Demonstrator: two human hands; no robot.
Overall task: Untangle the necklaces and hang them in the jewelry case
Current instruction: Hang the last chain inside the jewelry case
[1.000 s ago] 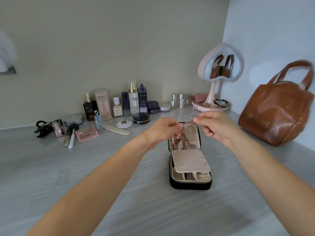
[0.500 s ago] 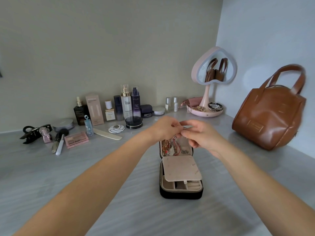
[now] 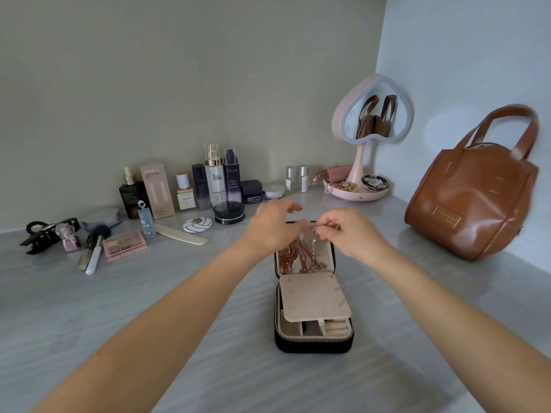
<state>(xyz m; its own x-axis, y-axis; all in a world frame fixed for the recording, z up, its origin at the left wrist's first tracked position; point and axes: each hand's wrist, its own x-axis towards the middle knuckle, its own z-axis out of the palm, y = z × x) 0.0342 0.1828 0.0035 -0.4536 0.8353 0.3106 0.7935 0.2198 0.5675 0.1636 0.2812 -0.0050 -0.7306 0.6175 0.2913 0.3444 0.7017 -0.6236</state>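
Note:
A black zip jewelry case lies open on the grey table, its lid standing up at the far side. A beige flap folds forward over the base. A tangle of red, gold and silver necklaces hangs inside the lid. My right hand pinches a silver necklace at the lid's top edge, and the chain drops into the tangle. My left hand is right beside it, pinching the same chain's short end. Its upper fingers are lifted and blurred.
Cosmetic bottles and jars line the back wall. A heart-shaped mirror with a trinket tray stands at the back right. A brown leather handbag leans on the right wall. A hair claw, brushes and a palette lie at the left.
Both hands came down and closer together, from holding the chain stretched above the case to the top edge of the lid. The view tilted slightly.

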